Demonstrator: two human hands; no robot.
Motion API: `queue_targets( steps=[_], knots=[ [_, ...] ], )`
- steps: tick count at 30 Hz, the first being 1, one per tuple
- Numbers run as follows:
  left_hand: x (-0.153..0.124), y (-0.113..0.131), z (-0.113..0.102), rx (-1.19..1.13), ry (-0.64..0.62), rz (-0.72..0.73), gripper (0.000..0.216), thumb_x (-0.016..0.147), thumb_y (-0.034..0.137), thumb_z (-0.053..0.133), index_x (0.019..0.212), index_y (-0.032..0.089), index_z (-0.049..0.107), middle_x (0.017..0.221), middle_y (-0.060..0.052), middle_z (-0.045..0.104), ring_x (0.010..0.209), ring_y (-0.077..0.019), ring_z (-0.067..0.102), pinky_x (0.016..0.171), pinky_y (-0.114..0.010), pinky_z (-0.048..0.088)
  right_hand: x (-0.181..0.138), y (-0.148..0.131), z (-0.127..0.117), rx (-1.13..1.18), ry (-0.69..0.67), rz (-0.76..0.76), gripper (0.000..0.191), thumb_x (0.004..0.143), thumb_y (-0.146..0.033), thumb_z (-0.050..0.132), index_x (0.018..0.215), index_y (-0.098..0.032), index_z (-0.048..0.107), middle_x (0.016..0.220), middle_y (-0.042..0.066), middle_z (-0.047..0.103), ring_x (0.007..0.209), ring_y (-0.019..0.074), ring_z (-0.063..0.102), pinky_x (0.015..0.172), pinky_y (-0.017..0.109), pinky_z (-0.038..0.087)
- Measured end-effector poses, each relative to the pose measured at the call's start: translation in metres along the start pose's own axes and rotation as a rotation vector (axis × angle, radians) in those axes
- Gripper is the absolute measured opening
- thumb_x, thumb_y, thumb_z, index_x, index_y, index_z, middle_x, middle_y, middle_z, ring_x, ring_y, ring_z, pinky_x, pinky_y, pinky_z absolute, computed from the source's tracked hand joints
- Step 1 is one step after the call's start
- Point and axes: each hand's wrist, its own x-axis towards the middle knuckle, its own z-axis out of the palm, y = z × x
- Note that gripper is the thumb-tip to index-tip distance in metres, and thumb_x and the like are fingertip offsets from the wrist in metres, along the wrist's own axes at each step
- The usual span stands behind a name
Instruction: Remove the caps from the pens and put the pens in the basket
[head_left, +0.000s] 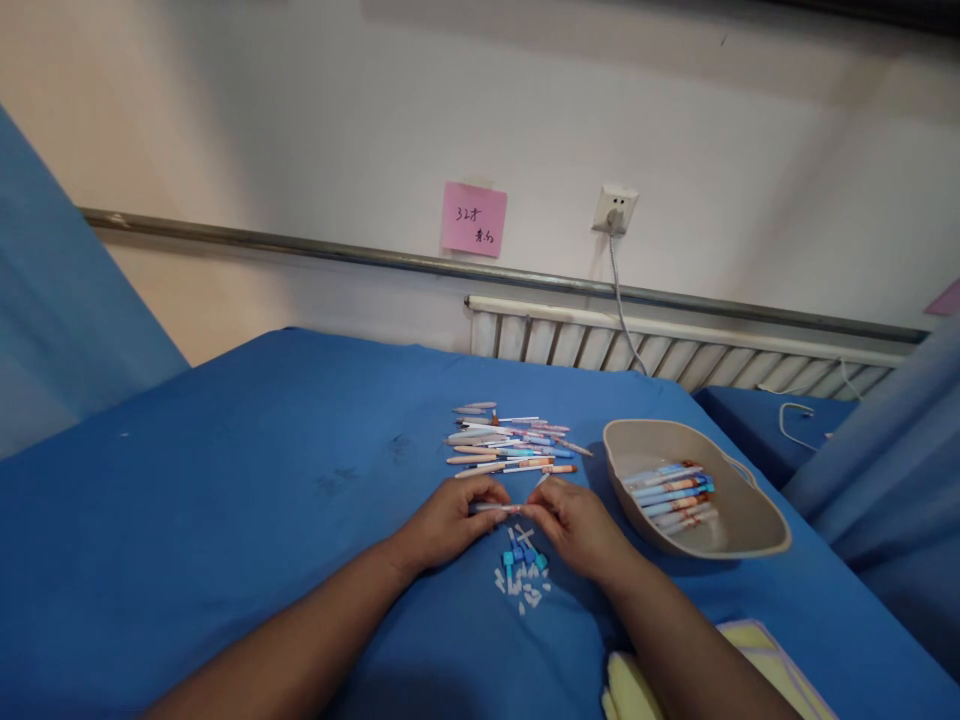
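My left hand [450,520] and my right hand [574,525] meet over the blue table [225,500], both pinched on one thin pen [495,508] held level between them. Just behind them lies a loose pile of pens [510,445] in white, orange and blue. Below my hands sits a small heap of blue and white pen caps and small parts [523,575]. To the right, a beige oval tray [750,525] holds several pens [671,492] laid side by side.
A yellow cloth [637,690] lies at the near edge by my right forearm. Behind the table run a radiator [675,350], a wall socket with a cable [615,212] and a pink note [473,218]. Blue curtains hang left and right.
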Motion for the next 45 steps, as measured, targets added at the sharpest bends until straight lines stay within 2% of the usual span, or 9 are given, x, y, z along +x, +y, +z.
queue_targets(
  steps=[5, 9, 14, 19, 23, 29, 32, 37, 45],
  knots=[
    [0.0005, -0.0004, 0.0003, 0.007, 0.011, -0.002, 0.019, 0.082, 0.032, 0.054, 0.089, 0.018, 0.063, 0.082, 0.000, 0.065, 0.079, -0.0158, 0.058, 0.073, -0.024, 0.044, 0.0000, -0.0001, 0.0009, 0.058, 0.038, 0.031, 0.021, 0.081, -0.029, 0.059, 0.099, -0.019, 0.054, 0.089, 0.004, 0.061, 0.079, 0.0167, 0.057, 0.069, 0.026, 0.042],
    [0.0010, 0.0000, -0.0005, 0.005, 0.015, 0.002, 0.020, 0.083, 0.033, 0.053, 0.088, 0.017, 0.063, 0.082, -0.001, 0.065, 0.078, -0.0157, 0.057, 0.072, -0.024, 0.045, 0.0002, 0.0003, 0.0003, 0.032, 0.052, -0.009, 0.004, 0.083, -0.022, 0.054, 0.085, -0.019, 0.053, 0.082, 0.003, 0.058, 0.075, 0.0151, 0.055, 0.066, 0.025, 0.040],
    [-0.0001, 0.0005, -0.0001, 0.006, 0.013, 0.010, 0.020, 0.082, 0.033, 0.054, 0.090, 0.017, 0.063, 0.086, -0.001, 0.065, 0.081, -0.0162, 0.058, 0.075, -0.025, 0.044, 0.0010, 0.0026, 0.0008, 0.012, -0.023, 0.015, 0.020, 0.091, -0.028, 0.041, 0.082, -0.020, 0.057, 0.072, 0.001, 0.060, 0.068, 0.0147, 0.056, 0.064, 0.025, 0.040],
    [0.0003, 0.0006, -0.0005, 0.016, 0.024, -0.001, 0.020, 0.082, 0.033, 0.054, 0.090, 0.018, 0.064, 0.084, -0.001, 0.065, 0.081, -0.0166, 0.058, 0.075, -0.025, 0.044, 0.0000, 0.0003, 0.0008, 0.070, 0.083, 0.022, 0.017, 0.079, -0.024, 0.059, 0.094, -0.020, 0.053, 0.088, 0.003, 0.059, 0.077, 0.0164, 0.055, 0.067, 0.026, 0.042],
    [0.0011, 0.0024, -0.0010, 0.004, 0.022, -0.015, 0.022, 0.082, 0.035, 0.054, 0.089, 0.017, 0.064, 0.082, -0.001, 0.065, 0.078, -0.0161, 0.057, 0.072, -0.024, 0.044, 0.0002, -0.0001, -0.0005, 0.059, 0.062, -0.029, 0.002, 0.083, -0.020, 0.053, 0.083, -0.020, 0.054, 0.080, 0.002, 0.057, 0.074, 0.0153, 0.055, 0.067, 0.026, 0.042],
    [0.0005, 0.0044, -0.0001, 0.013, 0.010, 0.001, 0.024, 0.084, 0.037, 0.051, 0.088, 0.018, 0.064, 0.080, 0.000, 0.064, 0.076, -0.0149, 0.057, 0.071, -0.023, 0.044, 0.0013, 0.0024, 0.0013, 0.067, 0.027, 0.021, 0.016, 0.090, -0.026, 0.044, 0.086, -0.021, 0.059, 0.076, 0.001, 0.062, 0.071, 0.0150, 0.057, 0.065, 0.026, 0.040],
    [0.0007, 0.0027, -0.0001, 0.016, 0.017, 0.008, 0.021, 0.083, 0.035, 0.052, 0.088, 0.018, 0.064, 0.082, 0.000, 0.065, 0.078, -0.0154, 0.057, 0.072, -0.023, 0.043, 0.0006, 0.0014, 0.0021, 0.102, 0.061, 0.046, 0.013, 0.084, -0.028, 0.054, 0.094, -0.020, 0.056, 0.083, 0.002, 0.062, 0.073, 0.0156, 0.057, 0.064, 0.026, 0.041],
    [0.0007, 0.0023, -0.0006, 0.015, 0.013, -0.004, 0.021, 0.084, 0.034, 0.052, 0.089, 0.017, 0.063, 0.080, 0.000, 0.064, 0.073, -0.0145, 0.056, 0.068, -0.022, 0.043, -0.0001, 0.0004, 0.0002, 0.071, 0.058, -0.004, 0.004, 0.084, -0.024, 0.053, 0.083, -0.019, 0.054, 0.080, 0.002, 0.058, 0.072, 0.0149, 0.053, 0.063, 0.024, 0.039],
    [-0.0003, 0.0025, 0.0006, 0.019, 0.018, 0.026, 0.019, 0.084, 0.031, 0.052, 0.091, 0.017, 0.062, 0.086, -0.001, 0.065, 0.081, -0.0153, 0.058, 0.074, -0.022, 0.043, 0.0005, 0.0039, -0.0014, -0.023, -0.018, -0.006, 0.019, 0.090, -0.031, 0.046, 0.082, -0.018, 0.058, 0.077, 0.002, 0.061, 0.073, 0.0144, 0.056, 0.067, 0.024, 0.038]
  ],
)
